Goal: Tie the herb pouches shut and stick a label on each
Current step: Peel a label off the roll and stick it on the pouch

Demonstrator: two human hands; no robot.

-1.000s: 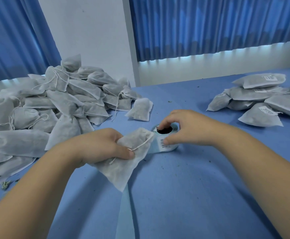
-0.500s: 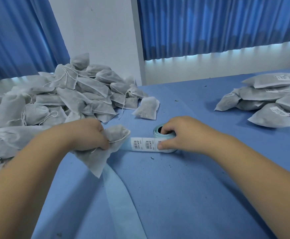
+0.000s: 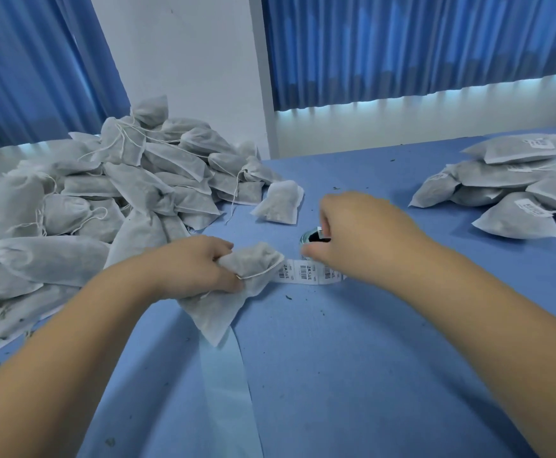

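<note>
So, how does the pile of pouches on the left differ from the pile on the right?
The left pile is far bigger than the right pile. Pouches in the left pile show no labels; several in the right pile carry white labels. Both are grey-white fabric pouches on the blue table.

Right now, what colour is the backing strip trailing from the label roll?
The backing strip is pale blue, clearest in the head view.

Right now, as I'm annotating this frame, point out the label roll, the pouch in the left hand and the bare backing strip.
label roll (image 3: 307, 239), head view, its top rim.
pouch (image 3: 222, 314), head view, its lower cloth.
backing strip (image 3: 227, 391), head view, its bare middle.
</note>
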